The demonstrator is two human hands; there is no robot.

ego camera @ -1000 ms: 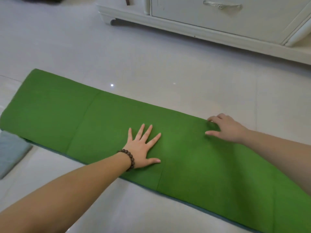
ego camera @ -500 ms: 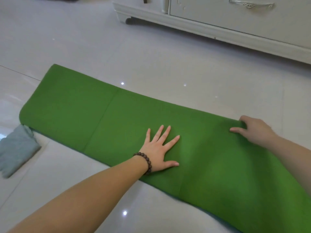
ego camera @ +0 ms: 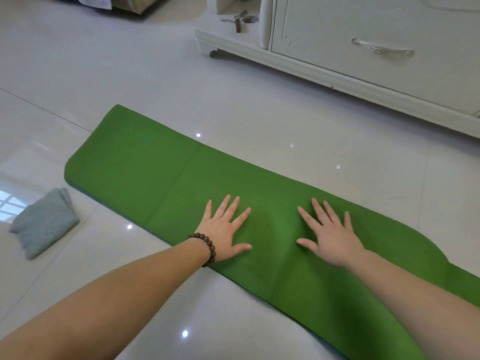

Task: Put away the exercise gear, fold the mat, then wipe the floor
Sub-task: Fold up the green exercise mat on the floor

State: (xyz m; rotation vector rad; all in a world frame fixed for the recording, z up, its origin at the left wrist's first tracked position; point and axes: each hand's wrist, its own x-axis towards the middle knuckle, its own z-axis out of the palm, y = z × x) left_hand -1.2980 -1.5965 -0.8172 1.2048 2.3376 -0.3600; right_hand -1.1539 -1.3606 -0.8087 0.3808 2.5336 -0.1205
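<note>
Pressing flat on the long green foam exercise mat (ego camera: pixel 161 183), already doubled lengthwise into a narrow strip and lying diagonally across the glossy pale tiled floor (ego camera: pixel 259 118), from far left to near right. Spreading the left hand (ego camera: pixel 225 233), palm down, fingers straight and splayed, gripping nothing, with a dark wooden bead bracelet (ego camera: pixel 207 246) at the wrist. Laying the right hand (ego camera: pixel 330 236) just beside it in the same manner, palm down, fingers fanned, holding nothing, only bearing on the mat's upper layer. Judging the step in hand to be the folding of the mat, specifically smoothing the fold so the layers sit together. Showing a faint bulge between the two palms and a wavy far edge toward the right. Judging the next move to need a grasp on one end of the strip and a fold across its length, edges kept aligned. Waiting for the wiping stage: a folded grey-blue cloth (ego camera: pixel 42 224) on the tiles, near the mat's left end, apart from it. Standing beyond, well apart: a white low cabinet with a metal drawer handle (ego camera: pixel 337 68).
</note>
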